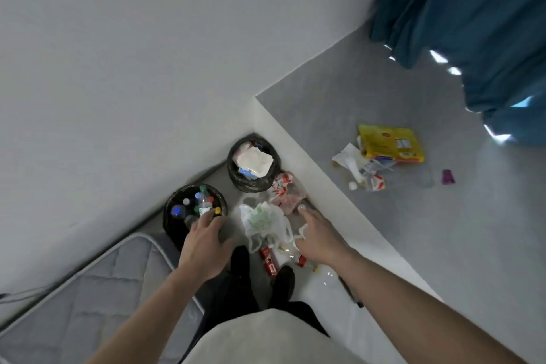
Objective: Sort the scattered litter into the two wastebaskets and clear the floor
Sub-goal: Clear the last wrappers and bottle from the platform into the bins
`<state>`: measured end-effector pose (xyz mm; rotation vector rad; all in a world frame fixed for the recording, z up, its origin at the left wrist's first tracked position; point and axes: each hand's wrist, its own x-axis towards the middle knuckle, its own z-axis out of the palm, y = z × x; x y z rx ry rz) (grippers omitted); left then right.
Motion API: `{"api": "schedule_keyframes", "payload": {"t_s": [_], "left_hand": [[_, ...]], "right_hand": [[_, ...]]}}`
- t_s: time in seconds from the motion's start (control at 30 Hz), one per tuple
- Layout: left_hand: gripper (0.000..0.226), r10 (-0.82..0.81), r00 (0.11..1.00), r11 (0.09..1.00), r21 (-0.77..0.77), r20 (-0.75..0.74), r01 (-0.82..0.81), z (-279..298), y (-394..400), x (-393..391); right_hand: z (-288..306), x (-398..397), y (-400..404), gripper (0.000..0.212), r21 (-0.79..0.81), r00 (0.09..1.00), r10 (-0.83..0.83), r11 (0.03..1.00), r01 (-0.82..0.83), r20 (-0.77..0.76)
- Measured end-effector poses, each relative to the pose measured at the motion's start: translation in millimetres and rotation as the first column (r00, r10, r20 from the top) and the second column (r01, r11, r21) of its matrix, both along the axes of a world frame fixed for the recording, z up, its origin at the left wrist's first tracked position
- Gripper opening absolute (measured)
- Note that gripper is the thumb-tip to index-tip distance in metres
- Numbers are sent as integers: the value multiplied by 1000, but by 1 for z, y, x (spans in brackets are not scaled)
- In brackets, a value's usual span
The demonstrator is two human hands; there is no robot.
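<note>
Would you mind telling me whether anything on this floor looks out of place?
Yes: a yellow snack packet and torn white wrappers lie scattered near the teal curtain, far from both black-lined wastebaskets.
</note>
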<state>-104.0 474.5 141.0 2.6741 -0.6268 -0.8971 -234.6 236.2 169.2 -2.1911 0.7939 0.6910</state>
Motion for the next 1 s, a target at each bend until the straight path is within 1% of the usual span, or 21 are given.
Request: {"api": "schedule_keyframes", "payload": {"t_s": [0.13,0.23,0.33,0.43,0.63,0.73,0.83,1.0], "left_hand": [[65,-198,979,980,20,40,198,36,-23,-21],[66,-355,933,935,29,64,354,49,-38,-21],[69,-461,884,887,61,76,457,52,-52,-16],[71,-539,837,842,88,91,533,61,-63,-17],[74,-616,782,787,116,93,606,80,-88,-43],[73,-640,762,768,103,103,632,87,-109,-60],[71,-635,762,772,66,124,633,91,-132,-80],[69,-586,799,809,46,134,586,89,-171,-133]], "right_hand": [[25,-48,-14,78,-82,998,-60,995,58,-31],[35,-74,-18,77,-132,990,-132,983,125,-44],[39,-99,-13,76,-161,974,-222,964,211,-54],[42,-122,-7,76,-188,963,-263,950,249,-56],[55,-167,-13,76,-212,942,-336,923,322,-29],[60,-192,-27,78,-231,930,-367,905,356,-6],[62,-218,-45,79,-254,935,-355,903,346,10],[66,-265,-83,77,-257,952,-305,918,303,31]]}}
